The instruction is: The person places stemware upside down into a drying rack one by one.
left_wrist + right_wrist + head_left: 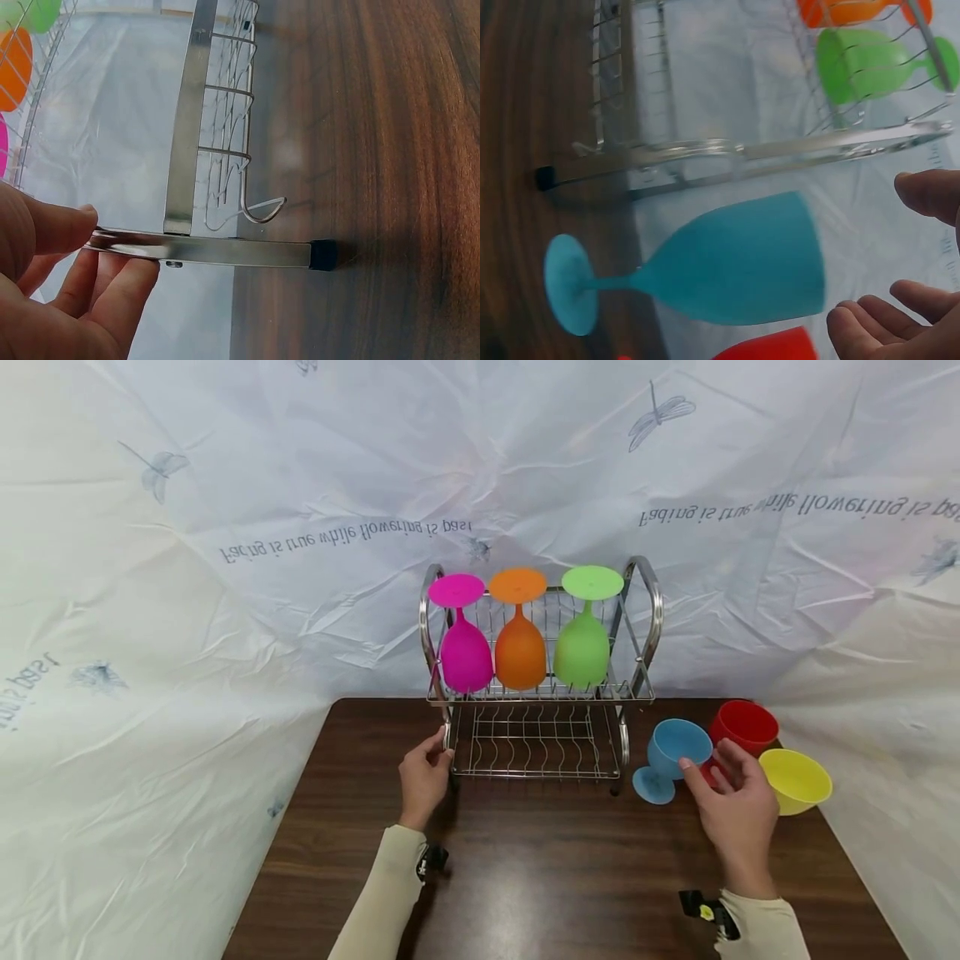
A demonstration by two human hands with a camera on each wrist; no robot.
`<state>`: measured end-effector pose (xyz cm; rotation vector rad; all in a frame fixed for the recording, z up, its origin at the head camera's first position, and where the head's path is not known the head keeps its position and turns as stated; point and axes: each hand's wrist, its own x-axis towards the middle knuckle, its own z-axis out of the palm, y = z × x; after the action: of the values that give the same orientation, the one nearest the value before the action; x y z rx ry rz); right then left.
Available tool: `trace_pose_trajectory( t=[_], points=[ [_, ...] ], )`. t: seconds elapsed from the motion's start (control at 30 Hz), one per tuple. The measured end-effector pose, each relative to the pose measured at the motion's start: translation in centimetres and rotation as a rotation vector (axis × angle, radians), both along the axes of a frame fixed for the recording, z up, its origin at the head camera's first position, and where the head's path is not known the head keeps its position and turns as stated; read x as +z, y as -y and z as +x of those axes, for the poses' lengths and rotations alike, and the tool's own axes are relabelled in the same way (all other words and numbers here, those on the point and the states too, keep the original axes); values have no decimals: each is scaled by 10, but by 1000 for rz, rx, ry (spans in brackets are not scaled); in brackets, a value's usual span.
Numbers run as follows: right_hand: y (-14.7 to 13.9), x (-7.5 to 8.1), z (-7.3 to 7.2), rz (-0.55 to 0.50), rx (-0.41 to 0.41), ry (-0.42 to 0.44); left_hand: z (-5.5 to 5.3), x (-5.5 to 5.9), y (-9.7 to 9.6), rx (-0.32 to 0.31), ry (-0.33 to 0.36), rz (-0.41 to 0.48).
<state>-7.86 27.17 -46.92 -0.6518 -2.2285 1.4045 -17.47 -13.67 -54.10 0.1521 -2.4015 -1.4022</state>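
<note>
My left hand (425, 779) pinches the left metal post of a two-tier dish rack (536, 774); in the left wrist view, thumb and fingertips close around that post (127, 241). A blue goblet (678, 747) stands upright on the table, right of the rack. Beside its rim is my right hand (738, 806), thumb and fingers spread. In the right wrist view a small gap shows between the fingers and the blue goblet (742, 259). Behind and right of it stand a red goblet (744, 725) and a yellow goblet (795, 779), the yellow one partly hidden by the hand.
On the rack's upper tier, magenta (467, 656), orange (520, 652) and light green (582, 652) goblets sit upside down. The lower tier is a wire shelf. A dark wooden table (525, 868) carries everything, and white printed cloth (337, 593) hangs behind and at both sides.
</note>
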Motion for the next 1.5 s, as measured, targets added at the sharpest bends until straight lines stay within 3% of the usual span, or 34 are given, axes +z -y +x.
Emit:
trace_pose_trajectory(
  t=[0.2,0.6,0.83,1.2,1.5],
  points=[
    [2,-15,-4,-8,-33,16,1,1,0,-2,-2,7],
    [1,-45,-19,-59,-17,35,4,-2,-1,5,-10,10],
    [-2,-57,-25,-48,6,-44,3,-7,0,4,-21,3],
    [-5,-69,-34,-33,-12,-78,3,-11,-1,18,-35,24],
    [-6,-63,-32,-42,10,-75,3,-6,-2,28,-41,47]
  ],
)
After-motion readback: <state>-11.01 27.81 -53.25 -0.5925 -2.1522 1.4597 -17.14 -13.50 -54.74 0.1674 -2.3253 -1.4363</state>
